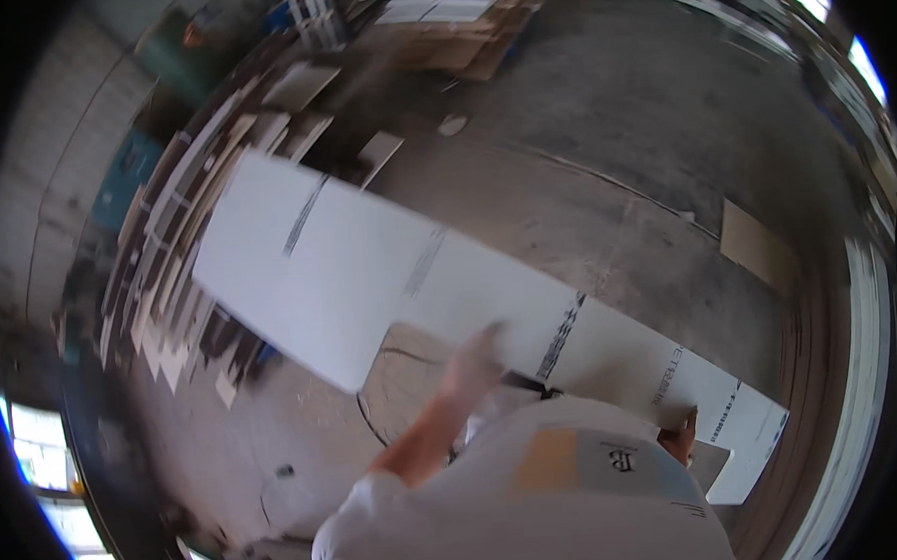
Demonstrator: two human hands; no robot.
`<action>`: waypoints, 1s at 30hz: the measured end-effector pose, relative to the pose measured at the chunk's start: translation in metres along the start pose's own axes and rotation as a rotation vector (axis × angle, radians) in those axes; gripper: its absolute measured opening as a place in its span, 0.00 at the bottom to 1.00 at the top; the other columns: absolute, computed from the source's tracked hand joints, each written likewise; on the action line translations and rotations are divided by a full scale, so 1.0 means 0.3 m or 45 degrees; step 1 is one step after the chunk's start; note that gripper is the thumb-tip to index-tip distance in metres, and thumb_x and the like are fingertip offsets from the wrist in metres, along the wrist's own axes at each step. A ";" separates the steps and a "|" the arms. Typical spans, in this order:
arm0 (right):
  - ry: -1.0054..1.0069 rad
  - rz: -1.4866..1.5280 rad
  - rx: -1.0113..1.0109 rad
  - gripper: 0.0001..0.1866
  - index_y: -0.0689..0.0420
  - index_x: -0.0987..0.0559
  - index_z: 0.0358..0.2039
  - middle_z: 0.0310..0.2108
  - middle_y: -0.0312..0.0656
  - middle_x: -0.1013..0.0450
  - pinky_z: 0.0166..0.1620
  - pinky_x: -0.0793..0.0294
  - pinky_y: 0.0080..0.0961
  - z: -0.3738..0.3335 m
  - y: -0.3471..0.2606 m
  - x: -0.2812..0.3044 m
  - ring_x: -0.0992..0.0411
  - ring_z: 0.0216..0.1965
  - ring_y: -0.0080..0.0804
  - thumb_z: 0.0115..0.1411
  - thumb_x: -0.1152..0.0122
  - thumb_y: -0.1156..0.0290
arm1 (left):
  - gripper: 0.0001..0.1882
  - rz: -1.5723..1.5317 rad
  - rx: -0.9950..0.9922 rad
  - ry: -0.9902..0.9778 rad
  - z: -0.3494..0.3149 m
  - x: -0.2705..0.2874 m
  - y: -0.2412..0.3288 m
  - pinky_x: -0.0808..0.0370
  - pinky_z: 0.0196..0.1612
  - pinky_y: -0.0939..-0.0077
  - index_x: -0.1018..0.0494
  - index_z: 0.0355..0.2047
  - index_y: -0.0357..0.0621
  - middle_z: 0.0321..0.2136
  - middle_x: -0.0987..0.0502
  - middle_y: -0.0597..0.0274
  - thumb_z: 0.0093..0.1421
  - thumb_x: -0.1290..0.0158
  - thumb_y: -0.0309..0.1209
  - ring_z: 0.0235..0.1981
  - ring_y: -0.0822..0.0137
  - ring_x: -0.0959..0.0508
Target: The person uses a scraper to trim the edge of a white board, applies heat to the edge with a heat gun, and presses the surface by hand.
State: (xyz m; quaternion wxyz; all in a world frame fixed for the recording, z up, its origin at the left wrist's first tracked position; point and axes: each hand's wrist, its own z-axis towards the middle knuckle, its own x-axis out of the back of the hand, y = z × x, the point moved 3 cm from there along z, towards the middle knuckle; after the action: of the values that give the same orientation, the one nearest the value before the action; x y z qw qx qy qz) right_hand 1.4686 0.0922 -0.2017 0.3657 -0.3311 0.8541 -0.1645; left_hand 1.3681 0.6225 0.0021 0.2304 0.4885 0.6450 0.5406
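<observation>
A long white board with printed dark strips slants across the view from upper left to lower right. Cut-outs along its near side leave wider ends. My right hand grips the near edge toward the right end, thumb over the top face and the other fingers mostly hidden. Over the board's near edge, by the corner of the large cut-out, is my left hand. Motion smears its fingers, so whether it touches the board is unclear. My white shirt hides part of the near edge.
Stacked board offcuts lie on the left, partly behind the board's far end. Further off is a pile of sheets. A brown panel lies on the floor at the right, near long stacked strips. A dark cable runs across the floor.
</observation>
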 end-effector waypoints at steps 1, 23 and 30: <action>-0.029 -0.049 -0.035 0.27 0.54 0.26 0.58 0.49 0.36 0.22 0.57 0.25 0.28 0.088 -0.038 -0.028 0.26 0.51 0.30 0.71 0.43 0.46 | 0.31 0.141 -0.200 0.013 0.136 -0.032 -0.073 0.27 0.59 0.71 0.29 0.63 0.42 0.56 0.23 0.50 0.57 0.39 0.29 0.58 0.63 0.24; 0.033 0.055 0.223 0.33 0.51 0.36 0.70 0.65 0.35 0.32 0.65 0.33 0.28 1.232 -0.871 -1.582 0.33 0.65 0.31 0.71 0.45 0.47 | 0.24 -1.457 0.259 -0.086 1.833 -0.668 0.767 0.34 0.67 0.56 0.32 0.63 0.40 0.61 0.27 0.56 0.75 0.56 0.42 0.63 0.54 0.29; 0.087 -0.519 0.052 0.40 0.60 0.20 0.50 0.42 0.42 0.18 0.33 0.19 0.29 1.679 -1.113 -2.173 0.18 0.39 0.33 0.63 0.46 0.30 | 0.34 -1.686 0.249 0.161 2.451 -0.687 0.972 0.41 0.70 0.46 0.37 0.68 0.54 0.64 0.32 0.61 0.71 0.58 0.60 0.66 0.51 0.34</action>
State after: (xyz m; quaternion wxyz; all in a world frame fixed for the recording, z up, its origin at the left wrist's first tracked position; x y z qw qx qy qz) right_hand 2.3214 0.2772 -0.0326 0.3023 -0.4839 0.7778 -0.2636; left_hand 2.1720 0.7704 -0.0040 0.4297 -0.0242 0.8667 0.2520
